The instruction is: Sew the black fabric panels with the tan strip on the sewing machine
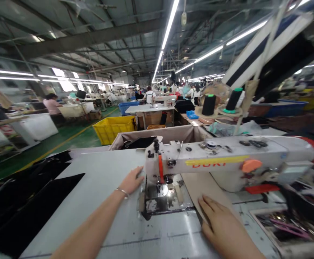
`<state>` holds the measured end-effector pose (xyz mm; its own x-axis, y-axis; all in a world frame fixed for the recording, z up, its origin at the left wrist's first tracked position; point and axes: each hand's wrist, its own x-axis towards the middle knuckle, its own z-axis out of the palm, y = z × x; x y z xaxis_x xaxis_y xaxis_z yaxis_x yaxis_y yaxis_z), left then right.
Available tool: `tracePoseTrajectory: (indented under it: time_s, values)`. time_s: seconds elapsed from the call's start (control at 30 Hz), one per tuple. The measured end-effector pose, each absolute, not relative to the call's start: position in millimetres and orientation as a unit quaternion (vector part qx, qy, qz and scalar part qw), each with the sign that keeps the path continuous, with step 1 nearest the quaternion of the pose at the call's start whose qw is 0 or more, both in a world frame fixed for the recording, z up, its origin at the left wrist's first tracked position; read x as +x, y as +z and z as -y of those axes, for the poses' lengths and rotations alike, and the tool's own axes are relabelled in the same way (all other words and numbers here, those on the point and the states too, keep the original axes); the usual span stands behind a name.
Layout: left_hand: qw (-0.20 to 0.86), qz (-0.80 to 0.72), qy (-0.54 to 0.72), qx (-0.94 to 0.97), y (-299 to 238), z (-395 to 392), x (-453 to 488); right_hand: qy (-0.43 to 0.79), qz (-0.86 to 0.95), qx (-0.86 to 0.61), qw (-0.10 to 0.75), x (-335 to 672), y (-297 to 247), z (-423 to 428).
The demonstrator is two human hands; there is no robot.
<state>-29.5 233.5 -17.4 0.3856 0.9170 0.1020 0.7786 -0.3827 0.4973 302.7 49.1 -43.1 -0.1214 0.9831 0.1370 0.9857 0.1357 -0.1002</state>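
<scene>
A white sewing machine (227, 154) stands on the grey work table (97, 187) in front of me. My left hand (132, 180), a thin bracelet on its wrist, reaches toward the left side of the machine head, its fingers held together near the needle area (164, 187). My right hand (221, 223) lies flat with fingers stretched out on a beige sheet (202, 187) that runs under the machine arm. Neither hand holds anything that I can see.
Black fabric pieces (30, 201) lie on the table's left. A cloth-lined bin (167, 135) sits behind the machine, a yellow crate (114, 127) beyond. Black thread cones (208, 104) stand at the back right. A tray of small tools (286, 226) is at right. Other workers sit far off.
</scene>
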Motion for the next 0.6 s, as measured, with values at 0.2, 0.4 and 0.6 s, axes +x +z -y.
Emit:
tracePoseTrajectory:
  time_s: [0.2,0.4,0.6]
  values:
    - [0.317,-0.497,0.304,0.748,-18.9,-159.3,-19.5,-0.066,0.755,-0.634,0.156,314.1,-18.5,-46.3]
    - [0.711,-0.387,0.343,0.476,-25.4,-84.5,71.0,-0.202,0.766,-0.572,0.214,280.4,-7.0,-9.3]
    - [0.772,-0.296,0.453,0.334,-30.4,-63.2,114.3,-0.133,0.853,-0.444,0.241,285.5,11.0,38.0]
